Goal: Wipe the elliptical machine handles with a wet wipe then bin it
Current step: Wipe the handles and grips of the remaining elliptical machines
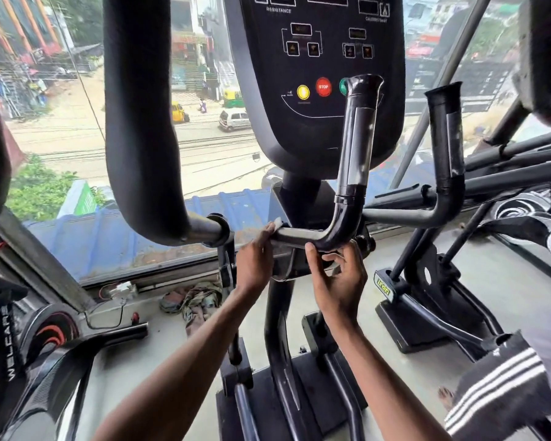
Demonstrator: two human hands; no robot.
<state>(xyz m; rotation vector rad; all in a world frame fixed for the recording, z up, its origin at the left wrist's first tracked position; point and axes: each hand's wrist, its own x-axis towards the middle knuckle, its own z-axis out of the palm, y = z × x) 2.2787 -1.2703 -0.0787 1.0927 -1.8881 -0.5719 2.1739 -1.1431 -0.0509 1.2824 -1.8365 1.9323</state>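
Fingers (269, 231) of my left hand (254, 262) hold the wet wipe (277, 223) on the handle (352, 173), frame centre; right hand (337, 281) grips its bend.

Head camera, wide-angle: faces forward and down, close to elliptical handle (353, 148), window (204, 154) beyond.

Left hand (255, 261) presses a white wet wipe (277, 223) against the horizontal section of the elliptical's black handle (352, 173), close to the centre post; right hand (337, 281) grips just under the handle's bend, thumb touching the bar, fingers (333, 259) curled; console (318, 58) stands directly behind the upright section; padded arm (140, 122) hangs at left; crumpled cloths (193, 302) lie on the floor (522, 291) below.
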